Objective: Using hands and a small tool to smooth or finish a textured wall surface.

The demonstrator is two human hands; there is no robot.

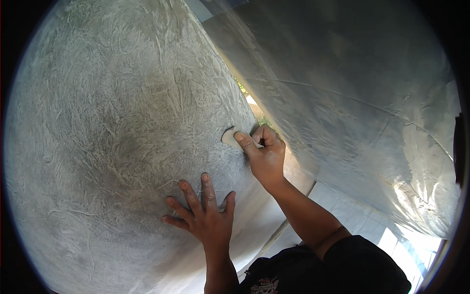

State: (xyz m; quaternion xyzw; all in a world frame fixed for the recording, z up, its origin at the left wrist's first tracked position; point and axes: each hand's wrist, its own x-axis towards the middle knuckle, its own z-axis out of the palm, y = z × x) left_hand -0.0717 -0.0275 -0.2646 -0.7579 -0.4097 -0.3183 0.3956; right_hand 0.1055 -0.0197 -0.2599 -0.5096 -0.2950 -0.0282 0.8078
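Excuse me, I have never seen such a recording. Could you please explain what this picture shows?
There is no machine, only a person's two bare hands. The picture comes from a fisheye camera worn on the head, looking down, so edges bend. The big grey surface carries pale, swirling marks. The left hand is spread over it. The right hand pinches a pale, curved piece near its right edge; its material is unclear. Beyond hangs a grey sheet.
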